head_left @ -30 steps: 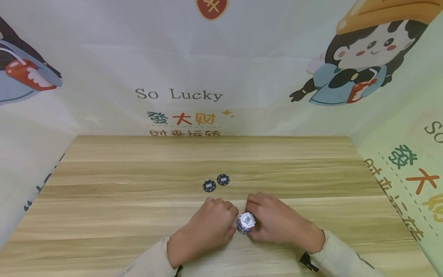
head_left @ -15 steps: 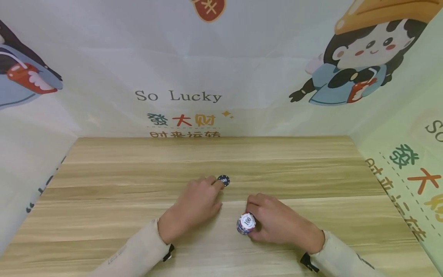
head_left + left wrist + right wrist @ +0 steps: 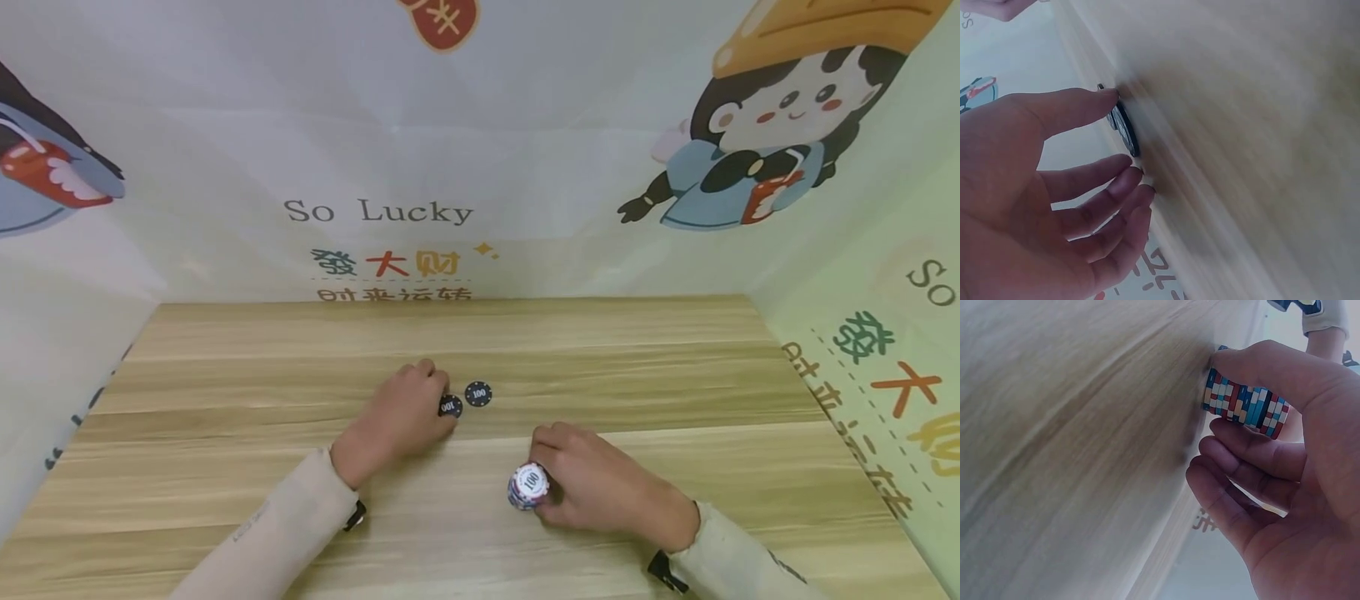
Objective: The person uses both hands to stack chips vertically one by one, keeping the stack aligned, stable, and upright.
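Two black poker chips marked 100 lie flat on the wooden table: the nearer chip (image 3: pixel 450 407) and, just right of it, the farther chip (image 3: pixel 478 393). My left hand (image 3: pixel 397 414) is at the nearer chip, thumb on one side of its edge and fingertips on the other; firm contact is not clear. In the left wrist view the dark chip (image 3: pixel 1125 131) shows between thumb and index finger. My right hand (image 3: pixel 600 482) holds an upright stack of poker chips (image 3: pixel 528 485), white 100 chip on top. Mixed coloured edges of the chip stack (image 3: pixel 1244 403) show in the right wrist view.
The wooden table (image 3: pixel 300 350) is enclosed by pale printed cloth walls (image 3: pixel 562 183) at the back and sides. A dark strap piece (image 3: pixel 666 572) sits at the right sleeve, and another (image 3: pixel 356 515) at the left.
My left hand has gone from beside the stack forward and left, over the black chips, to the nearer one. My right hand has stayed at the stack.
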Demonstrator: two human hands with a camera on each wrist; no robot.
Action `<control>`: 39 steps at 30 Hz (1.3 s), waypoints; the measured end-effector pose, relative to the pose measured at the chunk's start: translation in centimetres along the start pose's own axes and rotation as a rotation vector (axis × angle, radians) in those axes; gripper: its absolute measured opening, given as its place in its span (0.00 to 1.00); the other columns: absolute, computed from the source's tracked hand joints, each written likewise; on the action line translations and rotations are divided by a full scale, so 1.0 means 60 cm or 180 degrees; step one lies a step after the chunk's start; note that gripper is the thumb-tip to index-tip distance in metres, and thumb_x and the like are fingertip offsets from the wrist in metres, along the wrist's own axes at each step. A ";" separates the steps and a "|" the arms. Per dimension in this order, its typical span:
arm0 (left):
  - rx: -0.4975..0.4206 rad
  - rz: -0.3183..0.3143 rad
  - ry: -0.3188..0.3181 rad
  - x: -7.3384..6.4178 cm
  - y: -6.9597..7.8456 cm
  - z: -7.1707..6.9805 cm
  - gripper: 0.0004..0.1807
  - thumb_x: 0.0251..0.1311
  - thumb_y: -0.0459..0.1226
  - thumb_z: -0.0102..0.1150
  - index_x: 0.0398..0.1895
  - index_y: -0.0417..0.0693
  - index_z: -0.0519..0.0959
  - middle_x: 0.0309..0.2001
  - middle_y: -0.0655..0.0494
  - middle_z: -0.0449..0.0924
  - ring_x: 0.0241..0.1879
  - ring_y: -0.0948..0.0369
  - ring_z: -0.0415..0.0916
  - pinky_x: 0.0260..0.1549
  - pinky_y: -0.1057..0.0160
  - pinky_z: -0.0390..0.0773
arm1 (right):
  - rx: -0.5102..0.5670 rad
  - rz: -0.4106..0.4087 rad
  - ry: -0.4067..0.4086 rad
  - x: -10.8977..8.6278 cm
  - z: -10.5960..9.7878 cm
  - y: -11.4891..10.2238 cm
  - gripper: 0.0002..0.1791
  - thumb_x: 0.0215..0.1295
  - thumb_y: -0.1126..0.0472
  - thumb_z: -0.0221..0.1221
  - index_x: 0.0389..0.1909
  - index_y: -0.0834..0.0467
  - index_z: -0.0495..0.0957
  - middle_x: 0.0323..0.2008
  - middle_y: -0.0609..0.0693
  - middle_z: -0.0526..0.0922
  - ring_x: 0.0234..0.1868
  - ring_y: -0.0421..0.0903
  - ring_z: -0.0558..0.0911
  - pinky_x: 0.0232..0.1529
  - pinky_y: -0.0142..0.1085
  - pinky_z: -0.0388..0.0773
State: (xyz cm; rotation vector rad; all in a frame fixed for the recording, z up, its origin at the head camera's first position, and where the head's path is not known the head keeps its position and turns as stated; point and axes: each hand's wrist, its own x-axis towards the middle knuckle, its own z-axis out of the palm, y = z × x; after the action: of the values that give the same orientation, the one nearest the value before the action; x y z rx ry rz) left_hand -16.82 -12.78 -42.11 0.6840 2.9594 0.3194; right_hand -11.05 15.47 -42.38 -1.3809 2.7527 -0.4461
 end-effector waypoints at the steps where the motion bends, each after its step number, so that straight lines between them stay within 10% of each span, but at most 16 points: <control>1: -0.0015 0.0001 -0.0001 0.001 -0.001 0.000 0.25 0.66 0.44 0.75 0.52 0.30 0.83 0.43 0.43 0.79 0.43 0.47 0.79 0.48 0.46 0.85 | -0.0001 0.0000 -0.0001 0.000 0.000 0.000 0.18 0.52 0.57 0.81 0.40 0.57 0.85 0.41 0.44 0.82 0.42 0.39 0.78 0.49 0.34 0.84; 21: -0.0004 0.0150 0.0121 0.009 -0.010 0.002 0.15 0.55 0.41 0.72 0.27 0.39 0.78 0.34 0.45 0.78 0.36 0.50 0.76 0.41 0.47 0.85 | 0.0018 -0.0016 -0.0002 -0.001 0.005 0.004 0.17 0.54 0.56 0.81 0.38 0.56 0.85 0.39 0.42 0.81 0.40 0.37 0.77 0.46 0.33 0.83; 39: -0.0234 0.0534 0.0429 -0.032 0.033 0.001 0.19 0.55 0.42 0.74 0.37 0.33 0.83 0.36 0.48 0.79 0.36 0.53 0.76 0.39 0.52 0.83 | 0.0084 0.0061 -0.0036 -0.001 0.004 0.002 0.16 0.56 0.56 0.80 0.39 0.56 0.85 0.40 0.43 0.82 0.40 0.37 0.76 0.45 0.33 0.82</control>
State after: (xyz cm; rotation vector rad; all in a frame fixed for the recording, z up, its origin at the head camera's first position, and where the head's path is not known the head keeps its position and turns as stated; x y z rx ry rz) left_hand -14.24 -11.87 -41.65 0.9392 3.0024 0.5038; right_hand -11.07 15.54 -42.66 -1.3460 2.7385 -0.4706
